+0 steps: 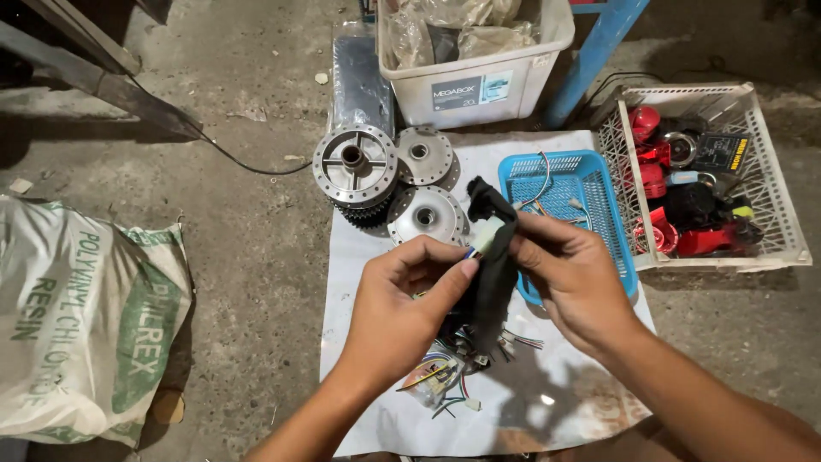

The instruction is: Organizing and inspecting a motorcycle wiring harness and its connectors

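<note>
Both hands hold one wiring harness (pixel 493 274) wrapped in a black sleeve, raised over a white sheet (pixel 556 402) on the concrete floor. My left hand (pixel 402 304) pinches the harness just under its white plastic connector (pixel 487 233). My right hand (pixel 575 278) grips the sleeve from the right side. The harness's loose end of coloured wires and small connectors (pixel 449 376) trails down onto the sheet below my hands.
Three metal wheel hubs (pixel 355 164) lie at the sheet's far edge. A blue basket (pixel 599 192) with a few wires sits right of my hands, a white crate (pixel 770 205) of red and black parts beyond it. A white storage box (pixel 479 85) stands behind, a printed sack (pixel 81 325) at left.
</note>
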